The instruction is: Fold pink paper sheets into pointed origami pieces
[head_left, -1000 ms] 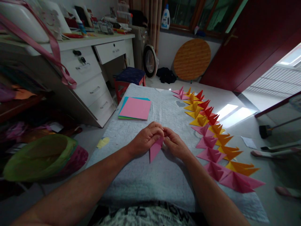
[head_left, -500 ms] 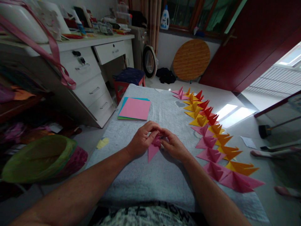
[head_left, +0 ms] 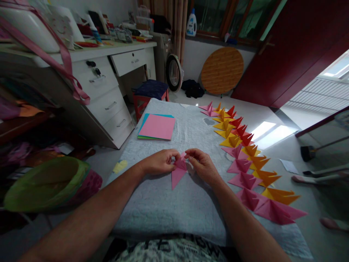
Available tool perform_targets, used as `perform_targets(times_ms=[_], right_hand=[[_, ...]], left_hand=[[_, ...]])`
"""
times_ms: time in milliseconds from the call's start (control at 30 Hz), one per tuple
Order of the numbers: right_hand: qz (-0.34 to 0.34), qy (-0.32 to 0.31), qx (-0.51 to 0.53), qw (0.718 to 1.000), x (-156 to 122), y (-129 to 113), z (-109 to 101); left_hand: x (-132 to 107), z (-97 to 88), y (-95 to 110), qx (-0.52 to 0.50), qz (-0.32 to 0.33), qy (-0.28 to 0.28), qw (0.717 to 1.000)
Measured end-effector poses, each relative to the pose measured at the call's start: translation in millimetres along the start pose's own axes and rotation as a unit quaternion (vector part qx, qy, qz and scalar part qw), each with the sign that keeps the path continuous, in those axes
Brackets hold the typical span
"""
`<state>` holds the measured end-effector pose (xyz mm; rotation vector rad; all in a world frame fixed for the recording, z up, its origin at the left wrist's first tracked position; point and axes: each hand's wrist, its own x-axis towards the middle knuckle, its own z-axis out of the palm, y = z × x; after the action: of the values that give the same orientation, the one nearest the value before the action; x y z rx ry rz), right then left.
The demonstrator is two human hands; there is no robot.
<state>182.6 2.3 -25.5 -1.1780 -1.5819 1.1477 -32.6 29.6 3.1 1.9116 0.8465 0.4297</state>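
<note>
Paper, pink and folded to a point (head_left: 178,174), sits between the two hands at the middle of the table, its long narrow tip aimed down toward the person's lap. The left hand (head_left: 162,162) pinches its left side between thumb and curled fingers. The right hand (head_left: 202,163) is at its upper right, thumb and forefinger drawn together beside the top; whether they grip the edge or only touch it, I cannot tell.

Under both forearms lies a pale blue cloth (head_left: 166,214), with a yellow patch (head_left: 120,166) near its left edge. Beyond the left hand rests a stack of square origami sheets (head_left: 156,127), pink uppermost, with blue and green edges showing below. Along the right side of the table run two close rows of origami cranes: pink ones (head_left: 276,211) nearest, orange ones (head_left: 280,195) and yellow ones (head_left: 225,124) farther along, red ones (head_left: 247,139) toward the far end.

Past the table's far left corner stands a red stool (head_left: 139,103) with a dark blue seat, beside a white desk (head_left: 102,91). Behind it, a washing machine's round door (head_left: 173,72) hangs open, and a round wooden tabletop (head_left: 222,70) leans against the wall.
</note>
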Motion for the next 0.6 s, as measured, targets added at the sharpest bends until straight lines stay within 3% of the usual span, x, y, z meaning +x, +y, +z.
perform_targets(times_ms=[267,467,600], right_hand=[[-0.079,0.037,-0.104,0.991,-4.8,-5.3,-4.8],[-0.166,0.069,-0.158,0.971,-5.1,-6.6,-4.8],[-0.172,0.056,-0.169,0.969,-5.4,-5.4,-4.0]], left_hand=[[4.1,1.0,-1.8,-0.002,0.060,0.001,0.998],[2.5,-1.6,2.9,-0.031,0.099,0.056,0.993],[3.4,-1.7,3.5,-0.026,0.106,0.084,0.990]])
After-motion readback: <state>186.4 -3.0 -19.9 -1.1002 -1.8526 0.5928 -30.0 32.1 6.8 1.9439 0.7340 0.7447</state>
